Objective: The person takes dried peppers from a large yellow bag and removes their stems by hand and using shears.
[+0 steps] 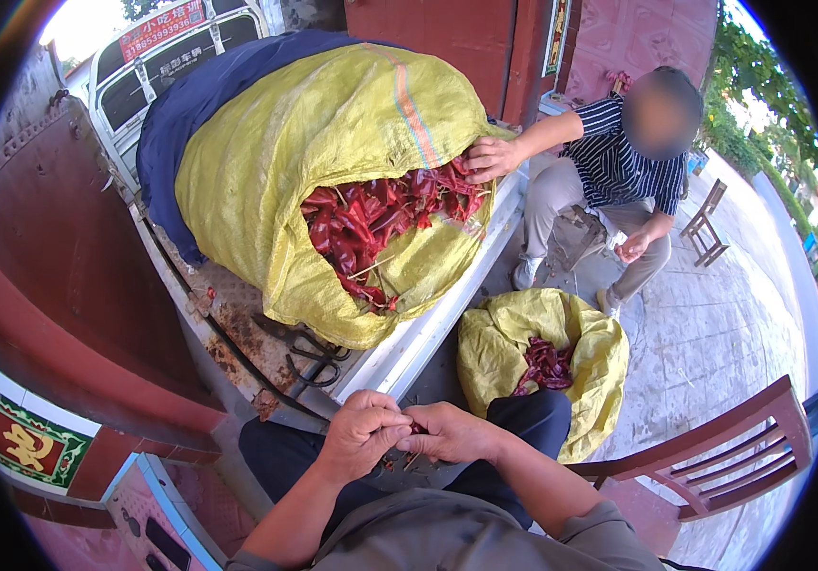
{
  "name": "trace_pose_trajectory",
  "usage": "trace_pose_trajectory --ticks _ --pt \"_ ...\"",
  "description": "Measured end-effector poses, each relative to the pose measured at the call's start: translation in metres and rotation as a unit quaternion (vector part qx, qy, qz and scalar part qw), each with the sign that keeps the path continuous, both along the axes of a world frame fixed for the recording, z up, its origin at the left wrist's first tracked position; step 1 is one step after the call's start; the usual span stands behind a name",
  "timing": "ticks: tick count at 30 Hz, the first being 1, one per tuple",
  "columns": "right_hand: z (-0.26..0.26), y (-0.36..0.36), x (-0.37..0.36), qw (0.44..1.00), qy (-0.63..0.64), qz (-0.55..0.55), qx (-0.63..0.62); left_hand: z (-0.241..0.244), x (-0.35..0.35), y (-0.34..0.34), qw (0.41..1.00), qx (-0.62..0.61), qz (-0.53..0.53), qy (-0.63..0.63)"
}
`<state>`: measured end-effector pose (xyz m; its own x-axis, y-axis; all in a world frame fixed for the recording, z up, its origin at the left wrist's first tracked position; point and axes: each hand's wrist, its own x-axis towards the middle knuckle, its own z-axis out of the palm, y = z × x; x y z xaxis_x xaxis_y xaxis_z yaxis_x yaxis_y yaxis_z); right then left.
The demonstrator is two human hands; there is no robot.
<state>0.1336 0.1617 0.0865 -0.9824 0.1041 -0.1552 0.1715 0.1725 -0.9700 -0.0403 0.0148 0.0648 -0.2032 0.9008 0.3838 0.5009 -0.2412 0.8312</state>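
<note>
Above my lap, my left hand (364,437) and my right hand (453,432) meet with fingertips pinched together. A small bit of a dark red chili pepper (417,427) shows between them; the fingers hide the rest. Beyond my hands, a large yellow woven sack (294,128) lies on its side on a truck bed, its mouth facing me. Dried red chili peppers (359,218) with stems fill the opening. To the right on the ground stands a smaller yellow woven sack (484,357), its top rolled open around darker red chili peppers (546,364).
A seated person (612,164) in a striped shirt reaches into the large sack's mouth. The metal edge of the truck bed (398,364) runs before my knees, with black hooks (319,364) on it. A wooden chair (730,450) is at right; a phone (167,544) lies on the left ledge.
</note>
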Motion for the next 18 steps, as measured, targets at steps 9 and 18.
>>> trace_pose_trajectory --ticks 9,18 --pt "0.000 0.005 -0.005 0.967 0.012 0.147 0.208 0.013 -0.005 -0.018 0.944 -0.162 -0.081 0.275" --pt "0.016 0.003 0.003 0.970 0.182 0.141 0.074 0.002 0.028 -0.046 0.885 -0.228 -0.063 -0.401"
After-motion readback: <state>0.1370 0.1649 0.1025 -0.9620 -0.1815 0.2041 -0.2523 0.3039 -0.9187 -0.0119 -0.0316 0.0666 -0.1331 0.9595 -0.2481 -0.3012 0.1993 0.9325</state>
